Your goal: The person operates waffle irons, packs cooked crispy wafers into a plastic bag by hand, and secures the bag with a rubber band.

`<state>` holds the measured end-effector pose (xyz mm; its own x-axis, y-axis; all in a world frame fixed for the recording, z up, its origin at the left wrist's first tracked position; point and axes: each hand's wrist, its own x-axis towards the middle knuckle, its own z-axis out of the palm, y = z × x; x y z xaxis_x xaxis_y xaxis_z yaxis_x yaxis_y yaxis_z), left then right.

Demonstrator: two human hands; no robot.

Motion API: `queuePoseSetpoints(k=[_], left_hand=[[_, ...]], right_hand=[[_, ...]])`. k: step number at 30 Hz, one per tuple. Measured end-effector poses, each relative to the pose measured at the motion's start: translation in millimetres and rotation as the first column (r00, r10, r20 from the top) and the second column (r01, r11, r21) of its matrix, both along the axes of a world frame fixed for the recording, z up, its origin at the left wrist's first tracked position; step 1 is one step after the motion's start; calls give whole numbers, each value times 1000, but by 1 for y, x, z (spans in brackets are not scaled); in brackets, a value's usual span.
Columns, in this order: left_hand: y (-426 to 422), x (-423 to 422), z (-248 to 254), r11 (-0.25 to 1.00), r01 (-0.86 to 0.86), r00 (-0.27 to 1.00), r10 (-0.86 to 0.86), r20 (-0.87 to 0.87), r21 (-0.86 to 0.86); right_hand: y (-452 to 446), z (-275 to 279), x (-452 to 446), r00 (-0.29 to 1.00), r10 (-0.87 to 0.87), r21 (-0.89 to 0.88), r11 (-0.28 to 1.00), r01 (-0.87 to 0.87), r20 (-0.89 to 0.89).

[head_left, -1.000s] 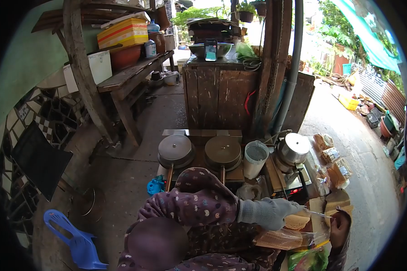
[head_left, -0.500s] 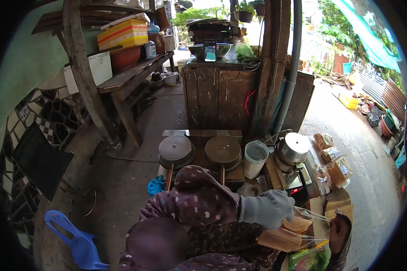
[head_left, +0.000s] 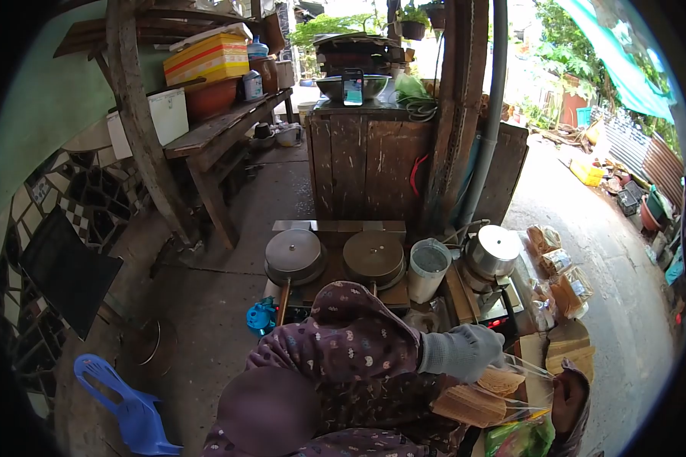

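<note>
My left hand [head_left: 465, 353], in a grey knit glove, is closed on one side of the mouth of a clear plastic bag [head_left: 535, 367]. Bare, my right hand [head_left: 567, 397] grips the opposite side, so the film stretches between them. Below and beside the glove are folded, tan wafer-like pieces [head_left: 472, 404]; whether all of them lie inside the bag I cannot tell. A green plastic bag [head_left: 520, 439] sits under my hands. More flat tan pieces [head_left: 569, 352] are stacked just beyond my right hand.
Two round lidded pans [head_left: 296, 256] with long handles stand ahead, beside a bucket [head_left: 428, 268] and a lidded silver pot [head_left: 494, 251]. Filled clear packs [head_left: 570, 292] line the right side. A blue plastic chair [head_left: 133, 411] is at lower left, a wooden cabinet [head_left: 373, 164] behind.
My gloved left hand has shifted slightly right, toward my right hand, and the bag's film hangs a little differently. Both hands keep their hold.
</note>
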<state>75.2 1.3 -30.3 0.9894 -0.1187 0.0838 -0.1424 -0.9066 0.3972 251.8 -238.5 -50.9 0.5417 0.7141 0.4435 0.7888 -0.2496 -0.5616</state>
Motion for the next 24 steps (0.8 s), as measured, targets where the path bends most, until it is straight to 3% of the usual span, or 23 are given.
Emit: queuePoseSetpoints(k=[9, 15, 18, 21, 24], left_hand=[[-5, -4, 5, 999, 37, 991, -37, 132, 4], [-4, -1, 8, 999, -7, 996, 12, 91, -47], [0, 8, 2, 1000, 6, 993, -7, 121, 11], [5, 15, -5, 987, 104, 992, -95, 85, -120], [6, 22, -8, 981, 179, 984, -176, 36, -79]], right_hand=[[-2, 4, -2, 1000, 11, -25, 1000, -11, 14], [-3, 4, -4, 999, 30, -19, 999, -29, 27], [-5, 0, 0, 999, 54, -15, 998, -54, 0], [-5, -3, 3, 999, 51, -17, 999, -51, 0], [-2, 2, 1, 999, 43, -39, 998, -43, 3]])
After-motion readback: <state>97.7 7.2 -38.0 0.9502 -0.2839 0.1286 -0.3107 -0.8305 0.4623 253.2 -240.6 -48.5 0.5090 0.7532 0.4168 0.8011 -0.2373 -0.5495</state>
